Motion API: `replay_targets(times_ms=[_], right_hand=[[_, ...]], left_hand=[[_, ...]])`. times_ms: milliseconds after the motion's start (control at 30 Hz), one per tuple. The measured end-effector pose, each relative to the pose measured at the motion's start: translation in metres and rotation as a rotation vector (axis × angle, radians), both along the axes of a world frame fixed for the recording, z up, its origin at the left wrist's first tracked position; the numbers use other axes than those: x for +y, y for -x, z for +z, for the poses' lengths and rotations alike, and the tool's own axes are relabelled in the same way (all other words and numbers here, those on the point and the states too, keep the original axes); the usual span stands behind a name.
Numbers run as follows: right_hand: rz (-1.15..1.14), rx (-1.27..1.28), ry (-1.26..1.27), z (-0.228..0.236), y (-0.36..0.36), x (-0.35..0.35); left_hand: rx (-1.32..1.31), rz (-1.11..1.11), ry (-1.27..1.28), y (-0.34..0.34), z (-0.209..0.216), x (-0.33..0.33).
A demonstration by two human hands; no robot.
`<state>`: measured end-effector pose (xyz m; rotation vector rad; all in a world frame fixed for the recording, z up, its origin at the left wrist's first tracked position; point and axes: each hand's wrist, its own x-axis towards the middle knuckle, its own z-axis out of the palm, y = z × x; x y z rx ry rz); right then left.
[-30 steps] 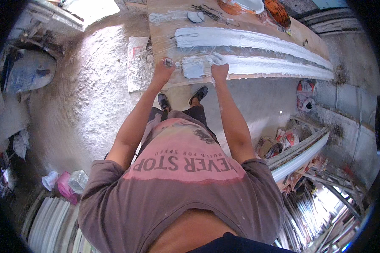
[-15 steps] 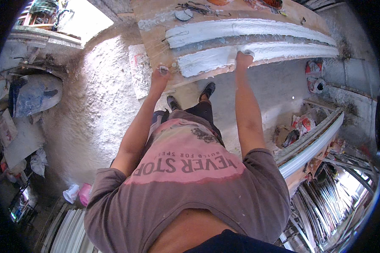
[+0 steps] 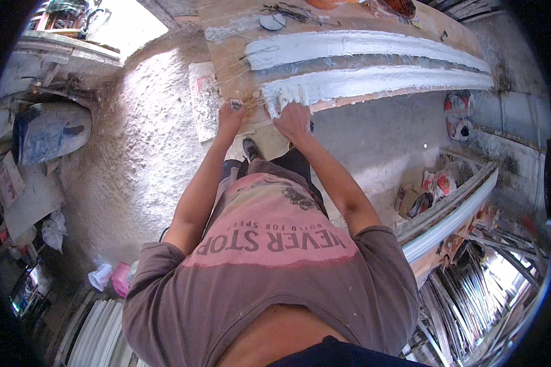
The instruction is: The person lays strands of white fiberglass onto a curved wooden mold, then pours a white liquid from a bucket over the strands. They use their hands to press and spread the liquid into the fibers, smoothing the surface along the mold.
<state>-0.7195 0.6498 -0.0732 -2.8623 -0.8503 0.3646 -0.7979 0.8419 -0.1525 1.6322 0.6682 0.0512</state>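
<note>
Two long white strips of wet, plaster-like material lie side by side on a board-topped table: a far strip [image 3: 349, 45] and a near strip [image 3: 373, 78]. At the left end of the near strip, my right hand [image 3: 295, 122] is closed, knuckles up, right against the white material. Whatever it grips is hidden by the fingers. My left hand [image 3: 229, 117] is closed at the table's left corner, around a small greyish thing [image 3: 235, 106] too small to name. Ridged white material bulges just beyond my right fingers.
On the table's far side lie a round pale disc [image 3: 272, 22], dark wiry strands [image 3: 300, 13] and an orange bowl-like container [image 3: 399, 7]. A white-smeared panel [image 3: 202, 101] is beside the left corner. A long white moulding [image 3: 453, 220] stretches along the right.
My right hand has moved left and nearer to me, from the middle of the near strip to its left end. My left hand has hardly moved.
</note>
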Motion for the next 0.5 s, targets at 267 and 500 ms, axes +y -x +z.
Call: replay_targets(times_ms=[267, 500], right_hand=[[-0.147, -0.006, 0.042, 0.001, -0.025, 0.058], [-0.269, -0.171, -0.114, -0.025, -0.035, 0.061]], left_hand=[[-0.015, 0.054, 0.143, 0.007, -0.001, -0.003], [-0.004, 0.062, 0.072, 0.008, 0.000, -0.003]])
